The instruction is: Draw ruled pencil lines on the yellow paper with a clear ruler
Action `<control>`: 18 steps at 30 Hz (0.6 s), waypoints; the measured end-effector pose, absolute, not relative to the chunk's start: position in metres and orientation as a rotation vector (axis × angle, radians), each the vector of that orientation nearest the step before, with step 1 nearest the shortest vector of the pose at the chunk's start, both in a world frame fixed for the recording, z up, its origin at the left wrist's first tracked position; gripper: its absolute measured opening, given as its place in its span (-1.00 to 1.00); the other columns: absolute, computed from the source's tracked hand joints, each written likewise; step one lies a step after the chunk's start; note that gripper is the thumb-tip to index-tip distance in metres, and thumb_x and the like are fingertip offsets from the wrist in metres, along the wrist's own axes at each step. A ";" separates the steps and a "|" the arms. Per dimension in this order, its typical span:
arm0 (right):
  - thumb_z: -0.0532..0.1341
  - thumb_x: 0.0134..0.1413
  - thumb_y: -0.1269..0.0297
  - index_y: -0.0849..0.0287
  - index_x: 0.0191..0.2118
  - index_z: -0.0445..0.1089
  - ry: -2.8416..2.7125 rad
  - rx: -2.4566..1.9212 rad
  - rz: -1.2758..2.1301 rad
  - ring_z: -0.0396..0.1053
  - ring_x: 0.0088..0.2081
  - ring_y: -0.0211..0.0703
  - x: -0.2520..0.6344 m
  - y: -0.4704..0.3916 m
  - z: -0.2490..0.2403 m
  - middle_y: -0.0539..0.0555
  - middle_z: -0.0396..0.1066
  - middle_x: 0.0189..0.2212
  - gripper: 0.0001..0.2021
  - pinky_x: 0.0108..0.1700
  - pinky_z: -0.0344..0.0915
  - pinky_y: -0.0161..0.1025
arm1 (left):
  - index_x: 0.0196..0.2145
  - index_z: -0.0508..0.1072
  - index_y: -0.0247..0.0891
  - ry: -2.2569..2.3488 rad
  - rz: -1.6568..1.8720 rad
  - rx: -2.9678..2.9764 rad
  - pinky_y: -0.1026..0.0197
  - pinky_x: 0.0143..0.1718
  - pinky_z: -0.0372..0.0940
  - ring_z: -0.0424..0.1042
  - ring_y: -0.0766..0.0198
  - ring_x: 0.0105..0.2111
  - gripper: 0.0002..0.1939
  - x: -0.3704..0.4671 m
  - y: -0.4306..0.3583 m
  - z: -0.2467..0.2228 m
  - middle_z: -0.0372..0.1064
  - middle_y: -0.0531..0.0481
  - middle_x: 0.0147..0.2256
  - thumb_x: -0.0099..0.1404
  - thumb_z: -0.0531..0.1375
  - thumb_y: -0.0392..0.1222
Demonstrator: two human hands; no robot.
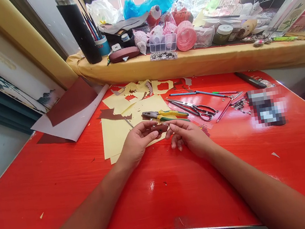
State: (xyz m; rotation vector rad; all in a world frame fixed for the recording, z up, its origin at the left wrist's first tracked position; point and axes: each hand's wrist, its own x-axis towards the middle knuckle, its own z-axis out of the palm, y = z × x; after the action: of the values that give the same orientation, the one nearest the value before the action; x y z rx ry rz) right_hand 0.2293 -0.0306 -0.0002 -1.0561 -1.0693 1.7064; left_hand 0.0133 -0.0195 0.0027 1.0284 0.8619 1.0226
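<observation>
Above the yellow paper sheets (110,140), a small brown leather-like piece (160,128) with a dark round spot is pinched between the thumb and fingers of my left hand (135,142). My right hand (188,136) meets the piece's right end with thumb and forefinger pinched together; whatever tiny thing is between them is too small to name. Its other fingers curl loosely below. Just behind the hands lie pliers (166,113) with yellow-green handles. Scissors (194,108) with dark handles rest to the right of the pliers.
Cut brown scraps (114,114) lie on the paper. A brown sheet roll (71,107) leans at the left. Thin blue rods (199,92), small metal fittings (238,105) and a blurred dark object (267,107) are on the red table (66,188). A cluttered windowsill (134,69) runs behind.
</observation>
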 end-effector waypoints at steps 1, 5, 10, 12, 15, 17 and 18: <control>0.48 0.15 -0.09 0.14 0.02 0.54 -1.075 -1.054 1.705 0.52 -0.54 -0.27 0.229 -0.030 0.000 0.03 0.58 -0.31 -0.52 -0.62 0.32 -0.40 | -0.03 0.59 -0.21 0.870 1.018 1.032 -0.13 0.19 0.45 0.60 -0.06 0.10 -0.55 0.013 -0.020 0.003 0.67 -0.16 -0.01 0.16 0.55 -0.09; 0.48 0.17 -0.10 0.15 -0.06 0.56 -1.112 -1.056 1.685 0.51 -0.55 -0.29 0.229 -0.030 0.000 0.03 0.58 -0.30 -0.57 -0.62 0.32 -0.41 | -0.04 0.59 -0.22 0.884 1.009 1.049 -0.14 0.19 0.45 0.61 -0.06 0.08 -0.54 0.014 -0.020 0.004 0.67 -0.16 0.00 0.14 0.56 -0.08; 0.51 0.13 -0.09 0.15 -0.08 0.55 -1.107 -1.081 1.686 0.52 -0.54 -0.28 0.229 -0.030 0.001 0.03 0.57 -0.30 -0.56 -0.62 0.32 -0.40 | -0.04 0.59 -0.22 0.881 1.009 1.063 -0.15 0.19 0.46 0.64 -0.04 0.03 -0.55 0.015 -0.021 0.004 0.67 -0.16 -0.02 0.16 0.55 -0.07; 0.51 0.11 -0.08 0.15 -0.08 0.54 -1.109 -1.085 1.687 0.52 -0.54 -0.27 0.229 -0.031 0.001 0.02 0.56 -0.31 -0.56 -0.62 0.33 -0.40 | -0.03 0.60 -0.23 0.888 1.010 1.065 -0.17 0.19 0.46 0.64 -0.05 0.03 -0.53 0.015 -0.021 0.003 0.67 -0.16 -0.03 0.16 0.55 -0.05; 0.51 0.11 -0.09 0.16 -0.09 0.53 -1.113 -1.090 1.682 0.52 -0.55 -0.27 0.229 -0.031 0.001 0.02 0.56 -0.31 -0.55 -0.62 0.33 -0.40 | -0.01 0.60 -0.23 0.905 1.001 1.090 -0.19 0.20 0.45 0.63 -0.07 0.04 -0.52 0.014 -0.021 0.001 0.67 -0.17 -0.03 0.18 0.55 -0.02; 0.51 0.11 -0.09 0.16 -0.10 0.52 -1.114 -1.098 1.678 0.51 -0.55 -0.28 0.230 -0.031 0.001 0.03 0.57 -0.30 -0.55 -0.62 0.32 -0.40 | 0.00 0.60 -0.22 0.913 0.995 1.114 -0.20 0.21 0.45 0.65 -0.07 0.02 -0.53 0.013 -0.021 0.000 0.67 -0.16 -0.03 0.21 0.54 0.01; 0.51 0.11 -0.09 0.16 -0.10 0.52 -1.116 -1.103 1.677 0.52 -0.54 -0.28 0.230 -0.031 0.001 0.03 0.57 -0.29 -0.55 -0.61 0.33 -0.40 | 0.00 0.60 -0.22 0.916 0.993 1.122 -0.21 0.21 0.45 0.65 -0.07 0.01 -0.54 0.013 -0.021 -0.001 0.67 -0.16 -0.03 0.23 0.53 0.02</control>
State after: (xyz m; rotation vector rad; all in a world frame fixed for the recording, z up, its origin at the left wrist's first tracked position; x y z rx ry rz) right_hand 0.2297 -0.0310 0.0012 -1.1032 -1.1160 1.6767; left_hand 0.0129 -0.0208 -0.0008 1.1219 0.9160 0.9931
